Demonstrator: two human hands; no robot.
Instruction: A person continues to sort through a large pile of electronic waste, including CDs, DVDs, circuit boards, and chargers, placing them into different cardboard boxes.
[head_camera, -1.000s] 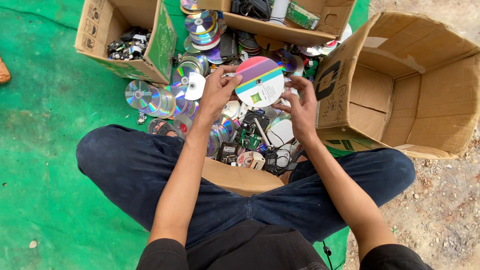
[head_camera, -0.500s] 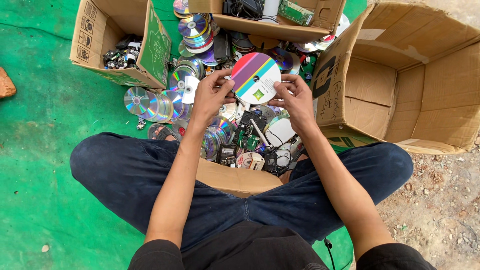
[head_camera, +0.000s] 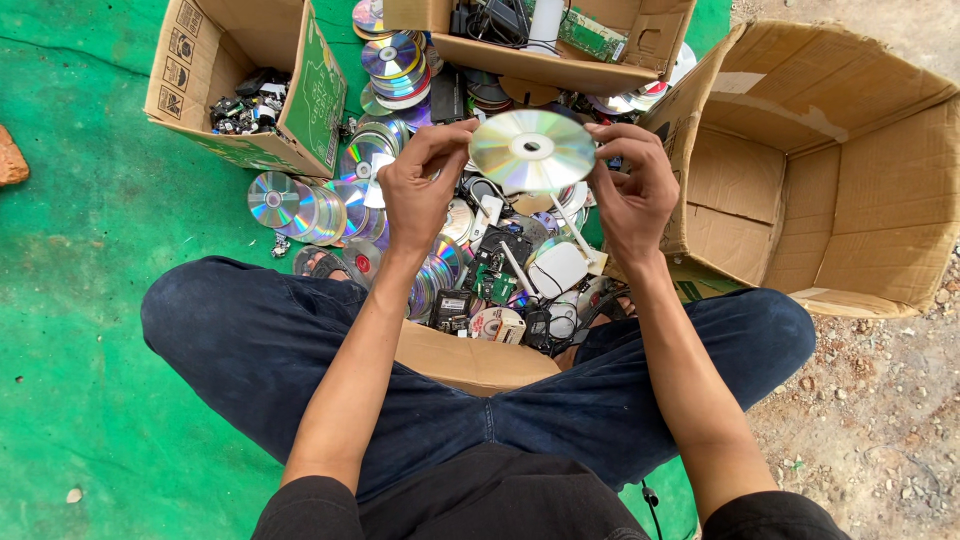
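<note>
The left hand (head_camera: 418, 190) and the right hand (head_camera: 632, 190) pinch one silver compact disc (head_camera: 532, 150) by its rim, left fingertips at its 9 o'clock edge and right fingertips at its 3 o'clock edge, shiny side up, above the heap of discs and electronic scrap (head_camera: 490, 270) between the knees.

Judging by how things lie, the sorting looks only partly done. A small cardboard box (head_camera: 200, 70) at 10 o'clock holds some dark small parts, a box at 12 o'clock (head_camera: 560, 60) holds cables and a green circuit board, and loose discs (head_camera: 300, 205) fan out on the green mat (head_camera: 90, 300) at 9 o'clock. The large cardboard box (head_camera: 830, 170) at 2 o'clock, lying on its side, shows nothing inside. The heap is thick with discs, circuit boards, white plastic pieces and wires, so much seems left to go through.
</note>
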